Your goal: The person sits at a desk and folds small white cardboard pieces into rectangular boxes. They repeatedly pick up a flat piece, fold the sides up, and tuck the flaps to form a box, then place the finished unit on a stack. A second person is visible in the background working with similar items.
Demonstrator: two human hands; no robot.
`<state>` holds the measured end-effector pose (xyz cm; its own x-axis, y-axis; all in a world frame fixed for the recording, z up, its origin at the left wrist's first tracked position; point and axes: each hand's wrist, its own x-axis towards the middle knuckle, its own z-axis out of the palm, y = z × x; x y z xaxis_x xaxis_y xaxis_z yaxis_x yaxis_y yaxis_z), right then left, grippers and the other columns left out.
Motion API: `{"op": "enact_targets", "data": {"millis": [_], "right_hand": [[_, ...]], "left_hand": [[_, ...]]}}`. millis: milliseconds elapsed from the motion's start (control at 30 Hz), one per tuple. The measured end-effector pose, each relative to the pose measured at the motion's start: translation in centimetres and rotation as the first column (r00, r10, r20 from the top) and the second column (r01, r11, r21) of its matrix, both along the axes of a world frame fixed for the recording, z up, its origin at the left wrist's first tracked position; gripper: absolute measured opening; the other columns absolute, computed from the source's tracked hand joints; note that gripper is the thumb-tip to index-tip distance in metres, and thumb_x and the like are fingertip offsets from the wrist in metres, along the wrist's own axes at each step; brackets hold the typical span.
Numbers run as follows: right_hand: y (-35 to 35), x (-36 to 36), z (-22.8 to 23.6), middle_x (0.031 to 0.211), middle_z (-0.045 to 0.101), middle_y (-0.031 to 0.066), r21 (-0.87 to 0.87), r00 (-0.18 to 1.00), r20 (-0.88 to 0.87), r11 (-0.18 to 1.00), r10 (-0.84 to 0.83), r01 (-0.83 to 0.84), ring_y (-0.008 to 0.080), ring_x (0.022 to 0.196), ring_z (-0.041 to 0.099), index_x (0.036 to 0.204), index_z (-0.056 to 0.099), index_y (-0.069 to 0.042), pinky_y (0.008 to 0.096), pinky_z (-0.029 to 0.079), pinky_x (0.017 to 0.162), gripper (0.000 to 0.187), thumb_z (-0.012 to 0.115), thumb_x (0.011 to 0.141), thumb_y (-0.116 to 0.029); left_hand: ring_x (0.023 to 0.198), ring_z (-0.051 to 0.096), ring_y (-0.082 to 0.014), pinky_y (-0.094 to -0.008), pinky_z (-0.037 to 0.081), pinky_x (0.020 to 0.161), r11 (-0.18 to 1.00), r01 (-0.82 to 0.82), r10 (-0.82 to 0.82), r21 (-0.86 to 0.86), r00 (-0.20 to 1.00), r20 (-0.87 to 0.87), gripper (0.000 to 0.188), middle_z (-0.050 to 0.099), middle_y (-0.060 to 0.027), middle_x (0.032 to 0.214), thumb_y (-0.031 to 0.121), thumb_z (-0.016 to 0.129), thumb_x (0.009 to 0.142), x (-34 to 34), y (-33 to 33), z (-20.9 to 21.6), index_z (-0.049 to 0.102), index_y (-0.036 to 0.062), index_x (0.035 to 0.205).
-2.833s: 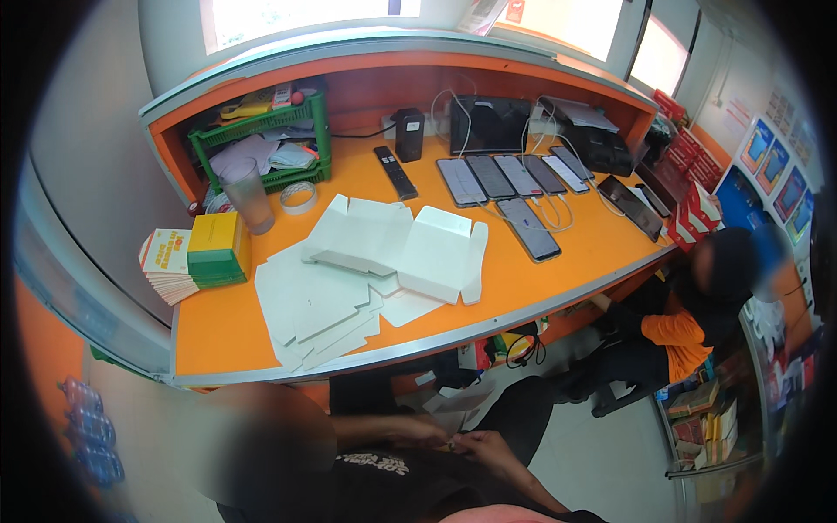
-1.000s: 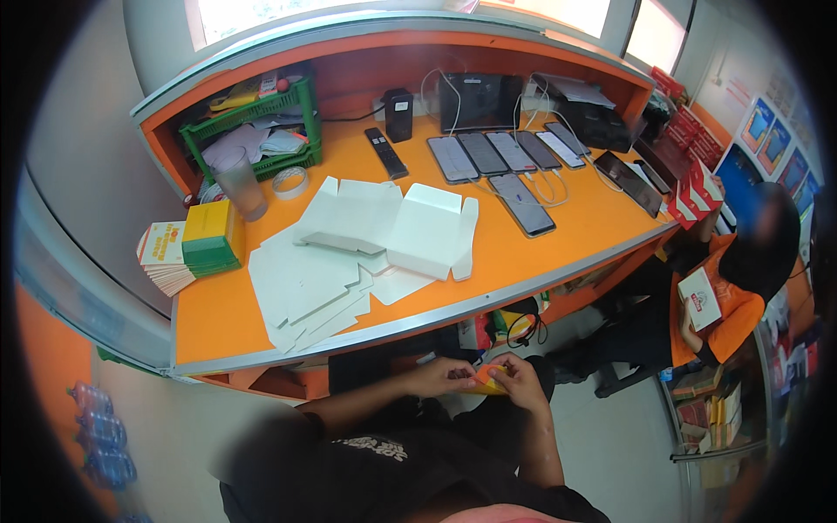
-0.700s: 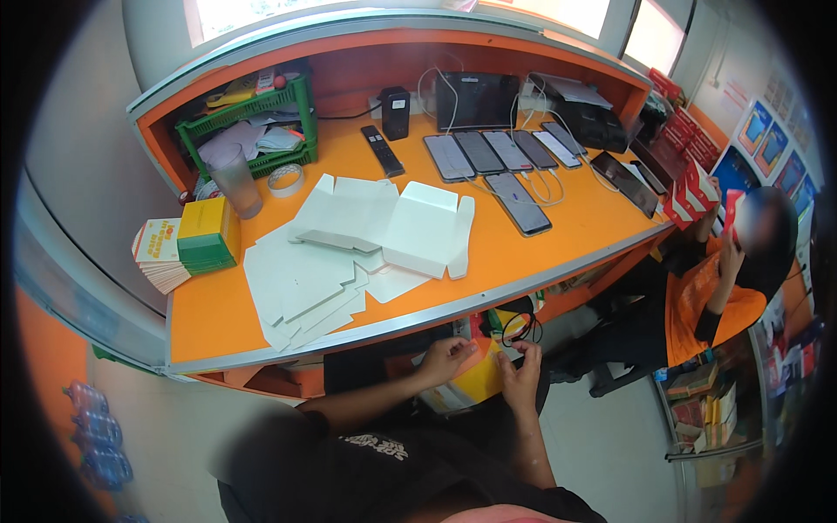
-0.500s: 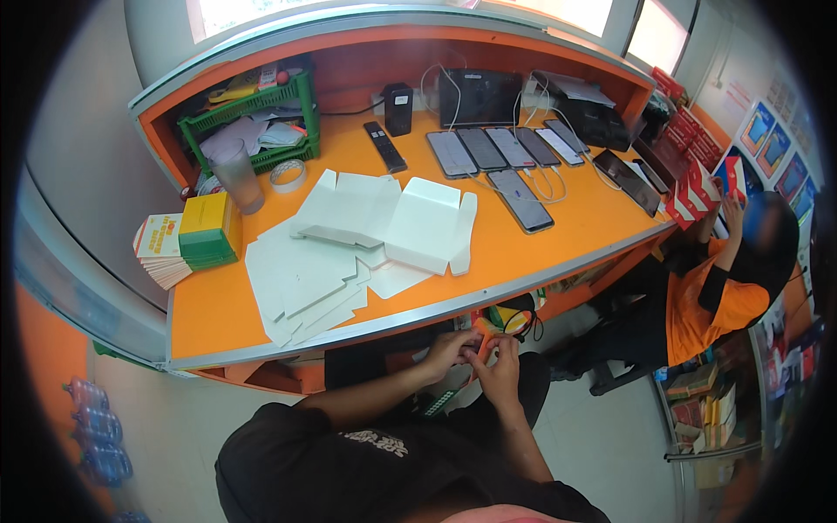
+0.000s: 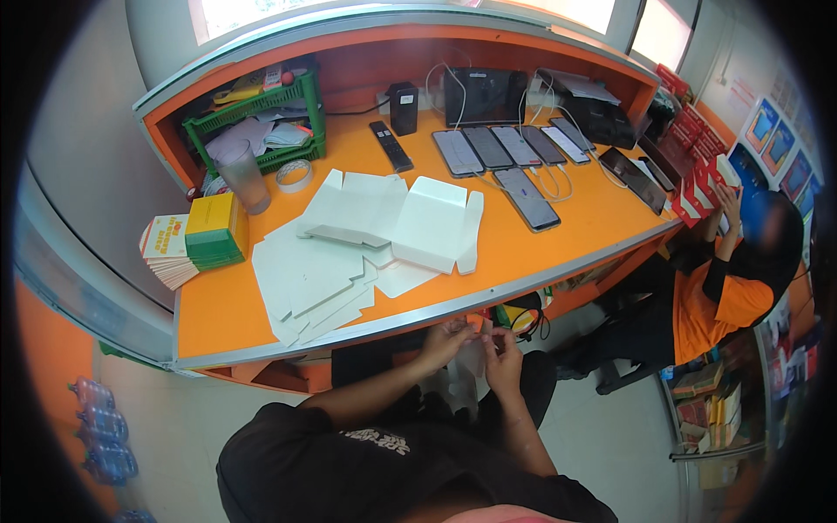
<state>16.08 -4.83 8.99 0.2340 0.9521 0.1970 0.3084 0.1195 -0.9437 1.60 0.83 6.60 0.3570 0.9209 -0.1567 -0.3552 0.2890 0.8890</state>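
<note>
Just off the desk's front edge, above my lap, my two hands are close together. My left hand (image 5: 445,343) is closed, its fingertips pinching a small flat orange piece (image 5: 475,322) whose kind I cannot make out. My right hand (image 5: 503,359) is closed too, fingers bent at the right side of that piece. A pale, see-through strip or sheet (image 5: 467,370) hangs down between the hands. On the desk nearby lie unfolded white carton blanks (image 5: 305,270) and a partly folded white box (image 5: 429,228).
Several phones (image 5: 527,199) with white cables lie on the orange desk (image 5: 488,261). A tape roll (image 5: 294,176), tumbler (image 5: 241,179), yellow-green boxes (image 5: 216,234) and green rack (image 5: 257,122) are at left. A co-worker in orange (image 5: 722,296) handles red-and-white boxes (image 5: 697,192) at right.
The orange piece shows less between my fingers, and a pale see-through strip now hangs below it. At right, the co-worker's hands and red-and-white boxes have shifted slightly.
</note>
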Motion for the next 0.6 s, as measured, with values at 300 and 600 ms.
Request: {"op": "enact_targets", "data": {"millis": [300,600], "right_hand": [[0.2,0.7,-1.0,0.111,0.068,0.0125,0.047,0.996,-0.087,0.999,0.016,-0.012,0.0152,0.095,0.065,0.105,0.063,0.002,0.0282,0.052,0.079,0.016,0.065,0.093,-0.009],[0.2,0.6,1.8,0.115,0.069,0.0126,0.067,0.999,-0.003,0.997,0.037,-0.037,0.0174,0.101,0.064,0.103,0.069,0.003,0.0289,0.05,0.087,0.017,0.069,0.091,-0.009]], "left_hand": [[0.099,0.068,-0.0168,-0.0287,0.052,0.086,0.937,-0.076,0.22,0.341,0.887,-0.406,0.027,0.072,-0.0134,0.109,0.013,0.072,0.09,0.4,-2.3,0.6,0.068,-0.0034,0.111],[0.097,0.068,-0.0167,-0.0279,0.051,0.086,0.822,-0.041,0.254,0.569,0.919,-0.301,0.021,0.072,-0.0122,0.108,0.012,0.069,0.092,-0.2,-2.3,0.4,0.071,-0.0019,0.108]]}}
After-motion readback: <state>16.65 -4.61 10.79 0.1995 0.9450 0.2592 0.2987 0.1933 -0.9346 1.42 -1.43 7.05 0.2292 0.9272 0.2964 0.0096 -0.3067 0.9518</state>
